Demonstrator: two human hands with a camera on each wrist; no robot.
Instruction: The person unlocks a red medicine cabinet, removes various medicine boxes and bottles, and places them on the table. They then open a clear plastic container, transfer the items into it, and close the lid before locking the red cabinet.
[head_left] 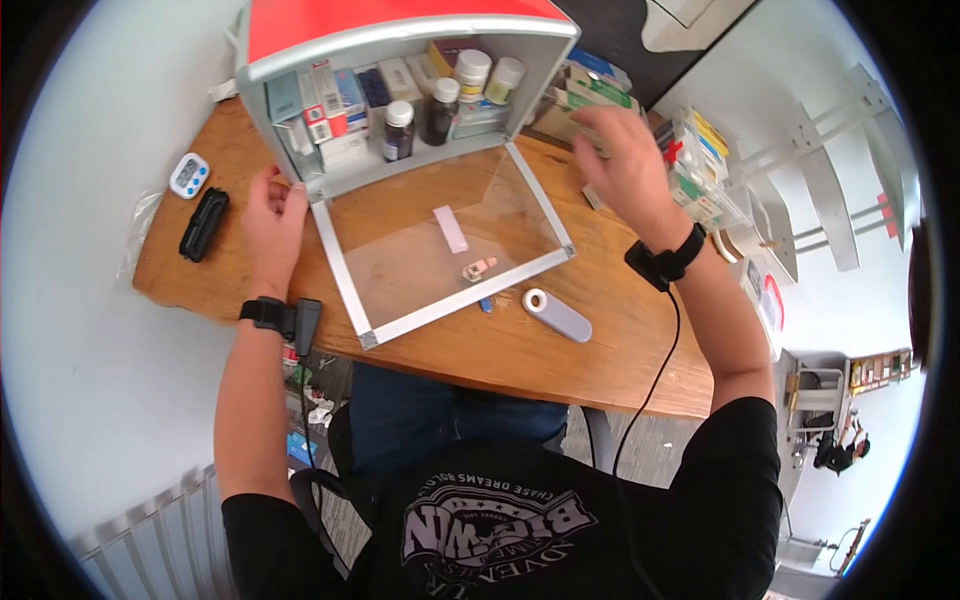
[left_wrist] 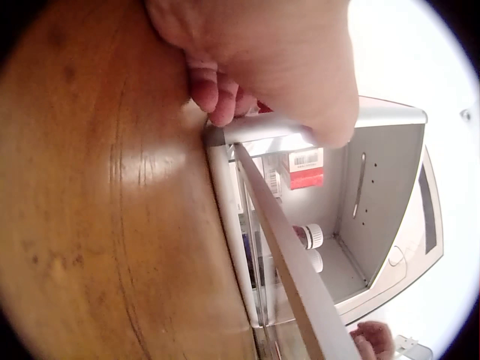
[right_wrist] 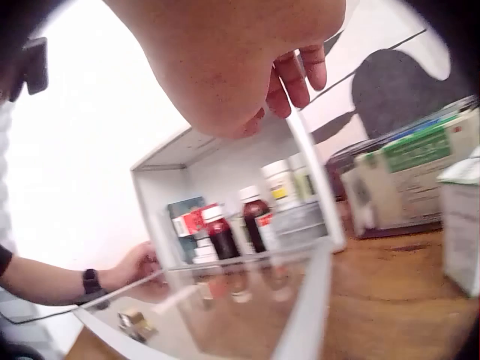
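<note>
A metal medicine cabinet (head_left: 410,40) with a red top stands on the table, its clear-paned door (head_left: 440,240) swung down toward the person. Inside are medicine boxes (head_left: 330,90), two dark bottles (head_left: 398,130) with white caps and two white-capped tubs (head_left: 472,72). My left hand (head_left: 275,220) grips the cabinet's lower left corner, thumb at the front frame and fingers along the outer side. To the right of the cabinet, my right hand (head_left: 630,165) is raised in the air, fingers loosely bent and holding nothing. A pink strip (head_left: 451,229) and a small clip-like piece (head_left: 479,268) show within the door's frame.
Medicine boxes (head_left: 590,95) are stacked right of the cabinet, beside a clear bin (head_left: 705,180) of packages. A white timer (head_left: 190,175) and a black case (head_left: 204,225) lie at the left. Near the front edge rests a grey handheld device (head_left: 558,315).
</note>
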